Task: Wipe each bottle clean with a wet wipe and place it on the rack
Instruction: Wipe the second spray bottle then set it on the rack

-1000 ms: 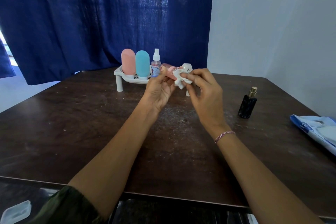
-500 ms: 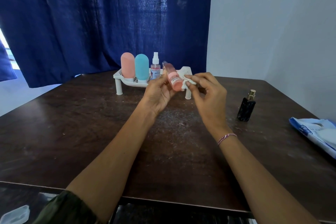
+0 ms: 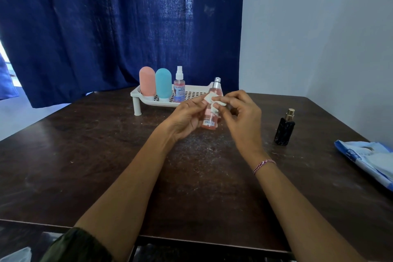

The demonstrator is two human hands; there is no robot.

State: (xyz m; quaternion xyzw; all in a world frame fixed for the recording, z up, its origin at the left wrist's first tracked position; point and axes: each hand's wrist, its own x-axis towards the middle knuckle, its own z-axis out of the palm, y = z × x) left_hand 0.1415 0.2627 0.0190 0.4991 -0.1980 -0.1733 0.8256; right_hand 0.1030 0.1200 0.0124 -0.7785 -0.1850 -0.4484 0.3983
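My left hand (image 3: 184, 117) grips a pink spray bottle (image 3: 210, 122) with a silver top, held nearly upright above the table in front of the rack. My right hand (image 3: 240, 112) pinches a small white wet wipe (image 3: 210, 100) against the bottle's upper body. Behind stands the white perforated rack (image 3: 192, 93), carrying a pink rounded bottle (image 3: 147, 83), a teal rounded bottle (image 3: 163, 85) and a clear spray bottle (image 3: 179, 87) on its left half. A black perfume bottle (image 3: 285, 130) with a gold cap stands on the table to the right.
The dark wooden table (image 3: 85, 155) carries a blue and white wipes packet (image 3: 370, 160) near its right edge. A blue curtain (image 3: 106, 27) hangs behind the rack, and a white wall rises at the right. A clear plastic item (image 3: 14, 255) shows at the lower left.
The pink bottle has swung from lying tilted toward the rack to nearly upright, base down. Both hands have stayed together in front of the rack, the wipe moving along the bottle.
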